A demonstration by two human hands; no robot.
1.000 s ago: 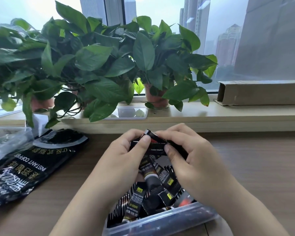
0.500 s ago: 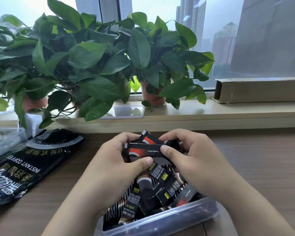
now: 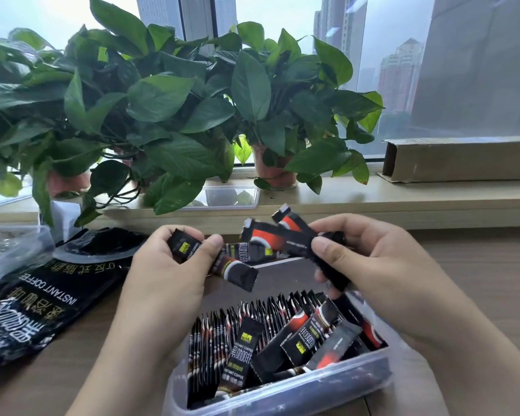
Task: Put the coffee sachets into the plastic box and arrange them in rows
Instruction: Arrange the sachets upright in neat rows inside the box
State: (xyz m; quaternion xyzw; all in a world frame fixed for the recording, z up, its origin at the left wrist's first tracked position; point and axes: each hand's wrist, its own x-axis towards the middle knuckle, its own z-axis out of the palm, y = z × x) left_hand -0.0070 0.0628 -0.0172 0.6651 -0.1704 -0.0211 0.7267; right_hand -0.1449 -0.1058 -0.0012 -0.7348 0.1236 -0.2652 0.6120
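While both hands hover above the plastic box (image 3: 285, 393), we see the left hand (image 3: 162, 274) pinching a few coffee sachets (image 3: 234, 270) by one end and the right hand (image 3: 379, 265) clamped on another small bundle (image 3: 270, 238), thumb against fingers. Below the grips, a packed row (image 3: 252, 316) stands on edge in the box, and loose sachets (image 3: 306, 334) lie slanted against it. We judge the sachets light, thin, pliable and slick: best pinched across the flat faces near mid-length, several squared together.
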